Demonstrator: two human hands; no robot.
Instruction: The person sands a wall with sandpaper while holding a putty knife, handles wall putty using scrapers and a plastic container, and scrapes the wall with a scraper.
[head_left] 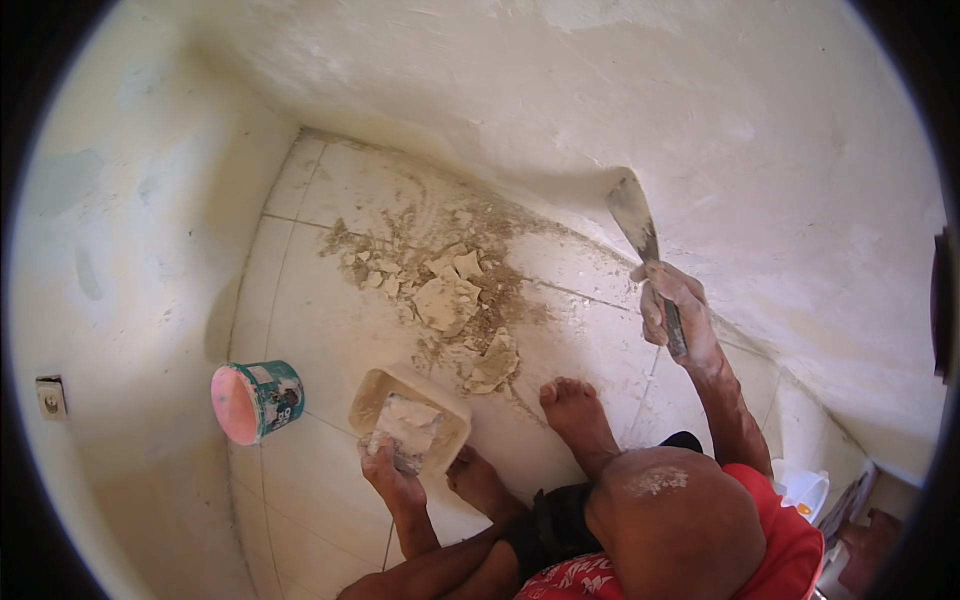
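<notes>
My right hand (675,305) is closed round the handle of a putty knife (633,215). Its blade is smeared with pale filler and points up at the white wall; whether it touches, I cannot tell. Lower left, my left hand (393,480) grips a wide putty knife (408,425) loaded with white filler, its handle mostly hidden by the fingers. That blade lies over a cream rectangular tub (452,405) standing on the tiles near my foot.
Broken plaster flakes (447,300) and dust cover the tiled floor (330,330) towards the corner. A green bucket (280,395) with a pink inside lies tipped on its side at left. A socket (51,397) sits on the left wall. My bare feet are close by.
</notes>
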